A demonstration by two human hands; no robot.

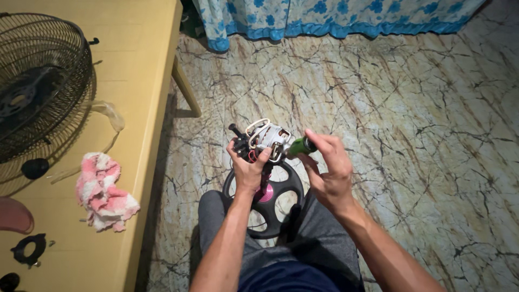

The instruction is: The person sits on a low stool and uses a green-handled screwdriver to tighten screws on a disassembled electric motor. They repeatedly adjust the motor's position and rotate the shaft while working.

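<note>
My left hand (pixel 247 168) grips a small fan motor (pixel 265 138) with silver housing, copper windings and white and red wires, held above my lap. A black shaft sticks out at its upper left. My right hand (pixel 328 172) holds a green-handled screwdriver (pixel 300 146) whose tip points into the motor's right side. Beneath the motor, a black round spoked fan part (pixel 270 203) with a pink centre rests on my grey-trousered knees.
A yellow table (pixel 141 108) stands at left, carrying a black wire fan guard (pixel 38 86), a pink-and-white cloth (pixel 102 192), a black knob (pixel 35 168) and a small black ring part (pixel 30 249). A marble-patterned floor (pixel 405 119) stretches ahead to a blue floral curtain (pixel 335 16).
</note>
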